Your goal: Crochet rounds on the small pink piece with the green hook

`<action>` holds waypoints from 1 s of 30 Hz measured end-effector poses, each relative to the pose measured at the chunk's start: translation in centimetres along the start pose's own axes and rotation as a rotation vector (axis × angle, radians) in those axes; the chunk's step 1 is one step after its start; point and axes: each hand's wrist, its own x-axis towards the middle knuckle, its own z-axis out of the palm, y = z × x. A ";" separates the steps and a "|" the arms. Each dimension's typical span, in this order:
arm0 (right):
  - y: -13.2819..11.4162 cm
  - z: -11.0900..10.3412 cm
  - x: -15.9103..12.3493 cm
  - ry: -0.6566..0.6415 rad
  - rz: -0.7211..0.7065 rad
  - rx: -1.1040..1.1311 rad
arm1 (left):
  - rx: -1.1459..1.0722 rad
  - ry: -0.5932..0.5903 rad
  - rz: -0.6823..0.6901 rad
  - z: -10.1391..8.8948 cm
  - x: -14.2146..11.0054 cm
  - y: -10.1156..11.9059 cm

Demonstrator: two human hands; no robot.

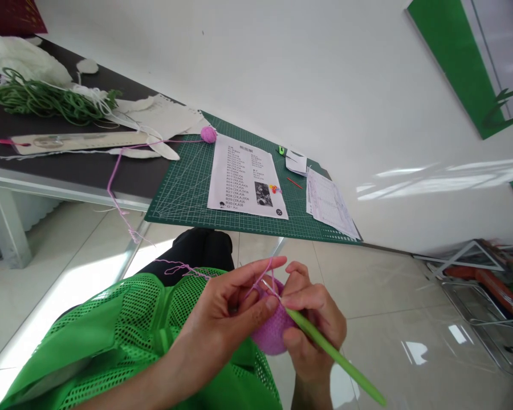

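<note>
My left hand [235,310] pinches the edge of a pink crocheted piece [271,333], its index finger stretched out with pink yarn [263,271] looped over it. In my right hand [318,316] is a crochet hook [336,353] with a green handle, its metal tip at the top edge of the piece by the left thumb. Fingers of the right hand also touch the side of the piece. The strand trails left across my lap and up to the table, where a small pink yarn ball [208,134] lies. Stitches at the hook tip are too small to make out.
On the green cutting mat [175,196] lie a printed pattern sheet [235,171], stitch markers [274,189], a red needle-like stick [294,183] and other papers [330,199]. Green yarn [51,99], white crocheted pieces [143,152] and a ruler-like strip [77,142] are at left. A folding chair [487,307] stands right.
</note>
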 end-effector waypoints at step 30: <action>-1.4 0.9 0.5 0.112 0.124 -0.206 | 0.299 0.042 -0.042 -0.6 -0.4 1.1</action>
